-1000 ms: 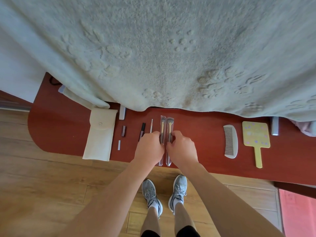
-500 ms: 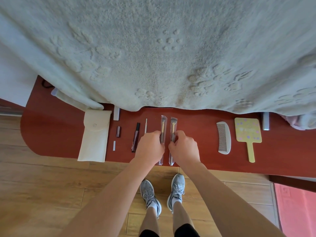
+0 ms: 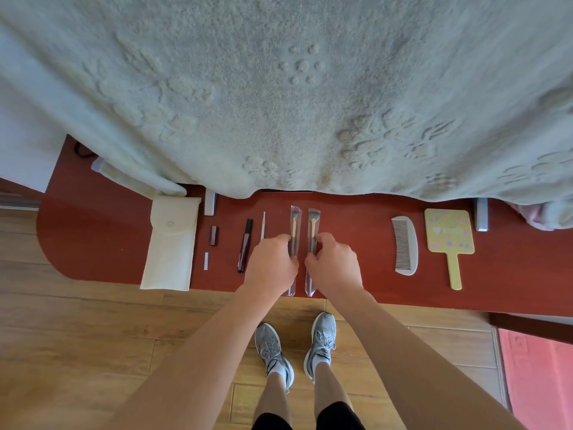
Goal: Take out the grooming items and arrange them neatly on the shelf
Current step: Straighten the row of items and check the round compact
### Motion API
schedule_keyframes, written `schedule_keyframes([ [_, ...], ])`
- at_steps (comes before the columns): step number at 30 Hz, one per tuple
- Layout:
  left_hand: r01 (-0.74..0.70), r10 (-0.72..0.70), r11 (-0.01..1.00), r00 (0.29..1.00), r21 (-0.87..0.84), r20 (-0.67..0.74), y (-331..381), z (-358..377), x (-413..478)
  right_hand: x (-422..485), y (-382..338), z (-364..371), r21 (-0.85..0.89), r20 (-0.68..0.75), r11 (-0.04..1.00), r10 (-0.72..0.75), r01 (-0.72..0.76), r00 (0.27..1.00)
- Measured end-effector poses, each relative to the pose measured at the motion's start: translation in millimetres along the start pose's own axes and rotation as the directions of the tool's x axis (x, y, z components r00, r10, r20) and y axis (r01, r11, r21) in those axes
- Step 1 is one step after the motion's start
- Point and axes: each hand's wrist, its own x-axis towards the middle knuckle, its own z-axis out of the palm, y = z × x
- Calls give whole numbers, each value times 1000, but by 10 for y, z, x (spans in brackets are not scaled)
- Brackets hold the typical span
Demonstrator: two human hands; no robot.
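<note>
Since a second ago the right brush (image 3: 313,226) has drawn a little away from the left brush (image 3: 294,225); both lie parallel on the shelf (image 3: 356,231). The left hand (image 3: 273,265) pinches the left brush's handle and the right hand (image 3: 333,265) pinches the right brush's, fingers curled. The sleeve ends reach the shelf's near edge; the blanket (image 3: 279,103) overhangs just beyond the bristles. Bare shelf lies between the right hand and the comb (image 3: 404,245); a pen (image 3: 245,245) lies just left of the left hand. The mirror's (image 3: 448,234) print is unreadable.
</note>
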Motion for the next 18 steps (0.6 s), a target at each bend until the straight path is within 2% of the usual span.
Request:
schedule_keyframes([
  [18,-12,12,1000,1000,4,13,-19,-32,2,16,-10,16,-7,0,1000,-12,12,1000],
])
